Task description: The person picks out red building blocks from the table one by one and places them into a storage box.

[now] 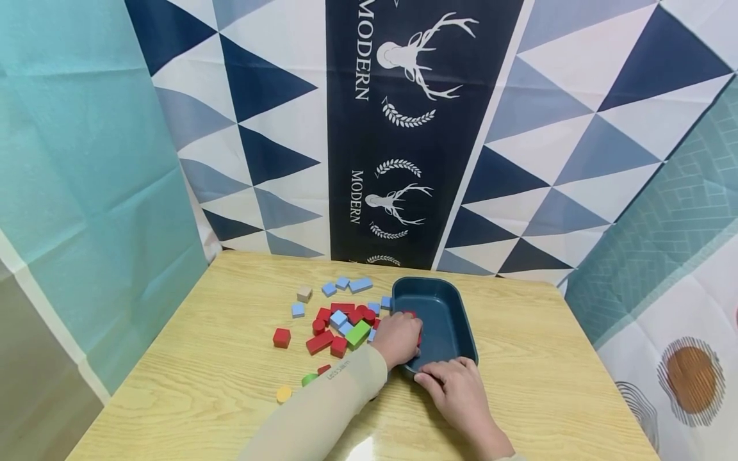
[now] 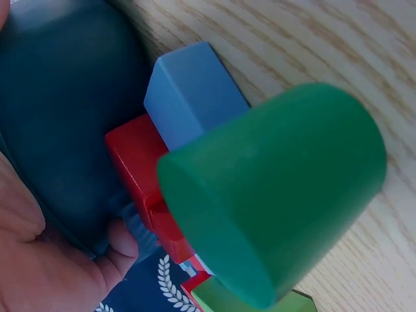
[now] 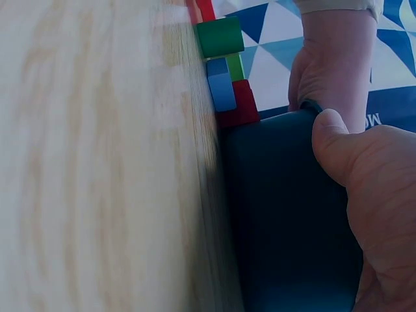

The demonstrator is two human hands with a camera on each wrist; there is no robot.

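Tray [image 1: 441, 330], dark blue, sits on a wooden table [image 1: 519, 397] in the head view. The left hand [image 1: 399, 338] reaches over its left wall, a red piece [image 1: 419, 337] showing at the fingers — whether pinched, I cannot tell. The right hand [image 1: 455, 387] grips the near rim. Coloured blocks [image 1: 319, 343] lie left of the tray. Behind, a dark panel [image 1: 352, 134] reads MODERN twice, sideways, beside white stag heads; tiny lettering on the left sleeve [image 1: 317, 410] is hard to read.

Left wrist view: a green cylinder [image 2: 286, 188] looms large, with blue and red blocks beyond.

Right wrist view: the right thumb [image 3: 330, 133] lies against the tray's rim.
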